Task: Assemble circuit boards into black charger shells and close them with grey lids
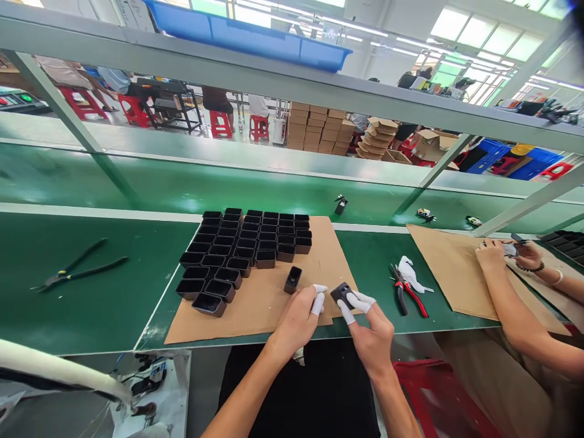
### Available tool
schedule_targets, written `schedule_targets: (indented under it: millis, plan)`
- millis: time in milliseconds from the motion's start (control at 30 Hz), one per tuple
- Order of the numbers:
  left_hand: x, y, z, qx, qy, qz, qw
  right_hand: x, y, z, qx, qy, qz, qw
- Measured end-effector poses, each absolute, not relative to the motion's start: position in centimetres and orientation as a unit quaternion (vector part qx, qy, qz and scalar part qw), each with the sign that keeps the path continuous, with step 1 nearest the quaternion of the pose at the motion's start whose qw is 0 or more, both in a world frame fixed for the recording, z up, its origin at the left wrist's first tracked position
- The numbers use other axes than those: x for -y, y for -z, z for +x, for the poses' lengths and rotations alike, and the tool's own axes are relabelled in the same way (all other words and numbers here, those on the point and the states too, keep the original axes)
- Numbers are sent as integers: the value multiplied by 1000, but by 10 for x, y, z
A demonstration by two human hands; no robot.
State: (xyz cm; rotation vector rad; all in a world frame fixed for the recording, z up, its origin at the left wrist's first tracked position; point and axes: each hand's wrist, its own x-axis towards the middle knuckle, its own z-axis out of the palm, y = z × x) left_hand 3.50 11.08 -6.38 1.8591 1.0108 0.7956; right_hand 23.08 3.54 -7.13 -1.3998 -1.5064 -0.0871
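Note:
My right hand [371,331], with white finger cots on its fingertips, grips a small black plastic cover [340,292] with little openings in its face. Just left of it, my left hand [298,313] is closed, its cot-covered fingers curled together; whatever they hold, if anything, is hidden. Beyond the left hand stands a single open black plastic box [292,280] with something small inside. Several similar black boxes [212,304] are packed in rows on a brown cardboard sheet [246,322], open sides up.
Black-handled pliers [86,266] lie at left. Red-and-black pliers [408,292] rest beside crumpled white material [410,274] at right. A co-worker's hands [497,252] work over another cardboard sheet [451,267]. Metal shelf posts [444,161] rise behind; small parts [340,205] lie at the back.

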Motion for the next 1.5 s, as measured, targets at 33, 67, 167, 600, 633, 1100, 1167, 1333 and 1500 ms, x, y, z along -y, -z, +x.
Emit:
schedule_targets:
  millis: [33, 67, 167, 600, 633, 1100, 1167, 1333, 1500]
  plan:
    - [-111, 64, 34, -408, -323, 737, 431, -37, 69, 233, 613, 51, -585, 528]
    - [-111, 65, 34, -410, -327, 731, 436, -39, 68, 234, 602, 63, -587, 537]
    - [-112, 66, 35, -411, -338, 719, 447, -45, 76, 230, 603, 62, -594, 529]
    - [-112, 68, 39, -415, -338, 720, 441, -49, 107, 221, 626, 70, -619, 469]
    - [-112, 67, 38, -415, -338, 721, 440, -49, 105, 221, 629, 73, -617, 467]
    - [-113, 64, 38, -422, -334, 725, 429, -40, 93, 222, 588, 92, -624, 506]
    - [-114, 64, 38, -418, -337, 727, 428, -40, 92, 223, 565, 87, -629, 526]
    - [-113, 70, 38, -420, -341, 726, 425, -42, 99, 217, 523, -12, -634, 570]
    - [-113, 74, 38, -420, -339, 729, 421, -47, 94, 210, 399, -136, -616, 665]
